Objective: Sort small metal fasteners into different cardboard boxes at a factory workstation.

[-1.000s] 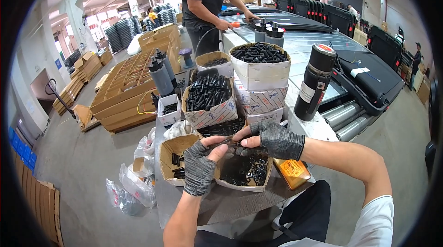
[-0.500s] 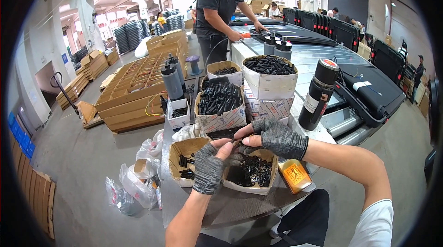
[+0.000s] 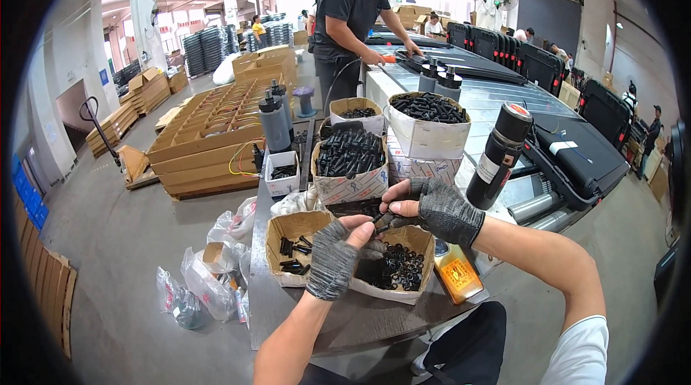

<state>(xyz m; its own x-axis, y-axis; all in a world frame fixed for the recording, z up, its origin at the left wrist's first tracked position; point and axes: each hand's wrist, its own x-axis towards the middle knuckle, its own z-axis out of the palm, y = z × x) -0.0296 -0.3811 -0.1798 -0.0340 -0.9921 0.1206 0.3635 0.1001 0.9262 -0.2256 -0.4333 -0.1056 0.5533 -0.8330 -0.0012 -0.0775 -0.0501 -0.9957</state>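
My left hand (image 3: 337, 255) and my right hand (image 3: 434, 206), both in grey fingerless gloves, meet over a cardboard box of small black rings (image 3: 396, 267). Together their fingertips pinch a small black part (image 3: 379, 220) between them. To the left sits another cardboard box (image 3: 291, 247) holding a few black pins. Behind it stand white boxes filled with black cylindrical parts (image 3: 350, 157).
A black flask (image 3: 499, 155) stands right of my hands and an orange packet (image 3: 455, 274) lies near the table edge. A person in a dark shirt (image 3: 354, 21) works at the roller conveyor (image 3: 497, 108) with black cases. Plastic bags (image 3: 209, 281) and cardboard stacks lie on the floor at left.
My view has tilted and shifted a little. My hands stay together over the ring box, fingers working the small black part. The person behind has straightened slightly.
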